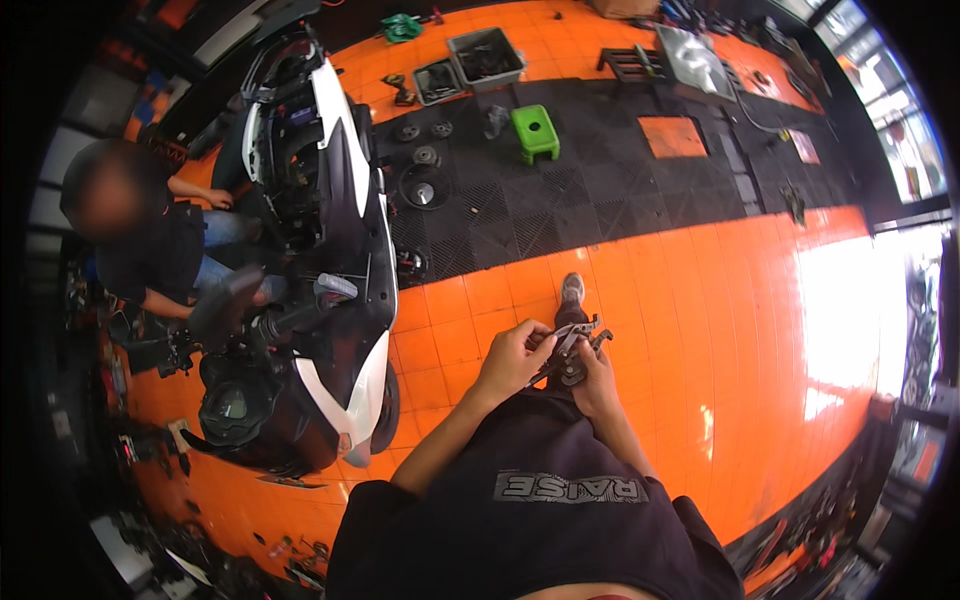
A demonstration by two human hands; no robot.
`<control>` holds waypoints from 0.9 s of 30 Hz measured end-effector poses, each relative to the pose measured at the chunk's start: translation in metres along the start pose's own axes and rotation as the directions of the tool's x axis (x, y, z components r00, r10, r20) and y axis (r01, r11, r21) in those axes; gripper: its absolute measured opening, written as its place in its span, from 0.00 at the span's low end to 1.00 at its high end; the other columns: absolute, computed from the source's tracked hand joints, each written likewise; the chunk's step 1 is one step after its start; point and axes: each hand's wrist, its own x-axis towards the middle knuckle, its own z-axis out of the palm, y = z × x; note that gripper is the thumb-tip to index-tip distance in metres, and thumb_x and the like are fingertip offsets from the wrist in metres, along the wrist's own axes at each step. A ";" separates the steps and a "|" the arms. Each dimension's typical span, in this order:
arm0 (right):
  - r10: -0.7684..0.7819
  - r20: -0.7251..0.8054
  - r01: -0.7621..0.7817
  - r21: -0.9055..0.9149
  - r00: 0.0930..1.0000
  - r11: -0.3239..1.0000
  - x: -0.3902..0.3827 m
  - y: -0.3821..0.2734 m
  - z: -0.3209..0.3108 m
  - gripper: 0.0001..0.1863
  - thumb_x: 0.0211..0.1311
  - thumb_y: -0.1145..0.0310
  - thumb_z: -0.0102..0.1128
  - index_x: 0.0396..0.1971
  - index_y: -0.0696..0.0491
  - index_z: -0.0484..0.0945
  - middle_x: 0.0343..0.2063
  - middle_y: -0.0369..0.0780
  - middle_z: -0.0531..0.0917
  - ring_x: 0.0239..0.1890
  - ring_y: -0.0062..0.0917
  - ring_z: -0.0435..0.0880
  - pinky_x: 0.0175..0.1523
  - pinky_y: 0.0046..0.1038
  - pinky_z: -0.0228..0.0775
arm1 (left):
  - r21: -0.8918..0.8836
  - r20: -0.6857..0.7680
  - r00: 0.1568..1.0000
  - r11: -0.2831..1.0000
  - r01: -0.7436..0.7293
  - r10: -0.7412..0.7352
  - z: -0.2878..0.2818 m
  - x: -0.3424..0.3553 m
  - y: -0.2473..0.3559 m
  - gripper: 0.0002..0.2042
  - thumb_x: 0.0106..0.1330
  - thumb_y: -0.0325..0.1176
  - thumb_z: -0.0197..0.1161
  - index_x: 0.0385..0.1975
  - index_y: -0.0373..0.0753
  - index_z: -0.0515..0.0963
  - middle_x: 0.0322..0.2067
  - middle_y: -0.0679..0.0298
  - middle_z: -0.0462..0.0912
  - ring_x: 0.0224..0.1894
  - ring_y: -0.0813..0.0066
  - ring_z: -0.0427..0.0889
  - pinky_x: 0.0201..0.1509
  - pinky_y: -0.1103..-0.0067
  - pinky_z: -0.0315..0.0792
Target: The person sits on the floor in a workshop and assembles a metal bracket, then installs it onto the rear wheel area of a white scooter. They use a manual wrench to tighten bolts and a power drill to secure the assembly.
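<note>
In front of my body I hold a dark metal part with thin arms and hooked ends, like a bracket; its exact kind is too small to tell. My left hand is closed at its left side, thumb and fingers pinching a thin, greyish strip or arm of it. The fingers of my right hand wrap round its lower right side, with the thumb pointing up along it. Hooked tips stick out above and between both hands. Below the part, one of my shoes shows on the orange floor.
A partly stripped black and white scooter stands at my left. Beyond it sits another person, one arm toward it. Farther off are a green stool, grey bins, a cordless drill and round parts on black mats.
</note>
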 end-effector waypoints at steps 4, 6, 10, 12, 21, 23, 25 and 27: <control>0.095 0.019 -0.094 -0.063 0.995 0.994 0.090 -0.060 0.021 0.11 0.65 0.72 0.55 0.46 0.55 0.70 0.36 0.34 0.77 0.39 0.19 0.77 0.43 0.24 0.71 | 0.220 -0.193 0.968 0.968 -0.118 0.162 -0.016 0.091 0.032 0.09 0.64 0.32 0.61 0.35 0.31 0.78 0.30 0.56 0.85 0.31 0.71 0.85 0.31 0.79 0.76; 0.138 0.038 -0.131 -0.156 0.990 0.979 0.138 -0.092 0.040 0.09 0.65 0.73 0.55 0.44 0.54 0.70 0.33 0.34 0.77 0.35 0.19 0.77 0.40 0.23 0.71 | 0.315 -0.261 0.943 0.942 -0.120 0.207 -0.033 0.135 0.052 0.09 0.63 0.35 0.63 0.33 0.34 0.79 0.27 0.58 0.84 0.30 0.65 0.85 0.33 0.75 0.76; 0.209 0.085 -0.176 -0.294 0.974 0.939 0.220 -0.140 0.085 0.07 0.64 0.72 0.57 0.40 0.52 0.70 0.31 0.35 0.78 0.29 0.19 0.77 0.31 0.23 0.70 | 0.305 -0.453 0.859 0.947 -0.103 0.240 -0.064 0.200 0.097 0.07 0.62 0.32 0.63 0.32 0.34 0.79 0.26 0.58 0.84 0.29 0.66 0.85 0.32 0.76 0.76; 0.259 0.115 -0.210 -0.324 0.959 0.922 0.264 -0.155 0.101 0.07 0.64 0.71 0.58 0.39 0.51 0.70 0.32 0.35 0.78 0.31 0.19 0.77 0.32 0.24 0.71 | 0.242 -0.533 0.823 0.968 -0.072 0.195 -0.086 0.228 0.099 0.07 0.62 0.31 0.63 0.32 0.33 0.80 0.26 0.57 0.84 0.28 0.67 0.84 0.31 0.76 0.76; 0.543 0.119 -0.453 -0.421 0.831 0.785 0.434 -0.150 0.182 0.11 0.67 0.66 0.56 0.44 0.53 0.68 0.34 0.37 0.79 0.37 0.24 0.81 0.40 0.29 0.76 | -0.583 -0.540 0.773 0.811 -0.057 -0.334 -0.167 0.340 0.034 0.14 0.71 0.42 0.55 0.41 0.35 0.76 0.30 0.68 0.81 0.34 0.83 0.80 0.34 0.86 0.71; 0.534 0.057 -0.453 -0.460 0.844 0.764 0.478 -0.142 0.206 0.12 0.67 0.66 0.56 0.45 0.53 0.68 0.34 0.38 0.78 0.37 0.25 0.81 0.40 0.30 0.76 | -0.700 -0.527 0.757 0.702 -0.129 -0.386 -0.192 0.377 0.016 0.16 0.72 0.44 0.53 0.43 0.36 0.76 0.33 0.68 0.81 0.38 0.83 0.80 0.37 0.85 0.71; 0.517 -0.002 -0.457 -0.470 0.856 0.755 0.505 -0.151 0.233 0.10 0.66 0.68 0.55 0.44 0.53 0.69 0.34 0.38 0.78 0.36 0.26 0.80 0.41 0.32 0.76 | -0.841 -0.433 0.811 0.500 -0.206 -0.393 -0.202 0.394 0.010 0.21 0.74 0.48 0.46 0.51 0.36 0.72 0.44 0.64 0.81 0.46 0.76 0.79 0.45 0.79 0.71; 0.548 0.025 -0.456 -0.525 0.836 0.719 0.551 -0.153 0.255 0.10 0.66 0.68 0.55 0.43 0.52 0.69 0.34 0.37 0.78 0.36 0.26 0.80 0.41 0.32 0.76 | -0.886 -0.419 0.836 0.359 -0.293 -0.353 -0.222 0.419 0.009 0.23 0.74 0.49 0.43 0.55 0.36 0.69 0.49 0.61 0.79 0.50 0.72 0.78 0.49 0.76 0.71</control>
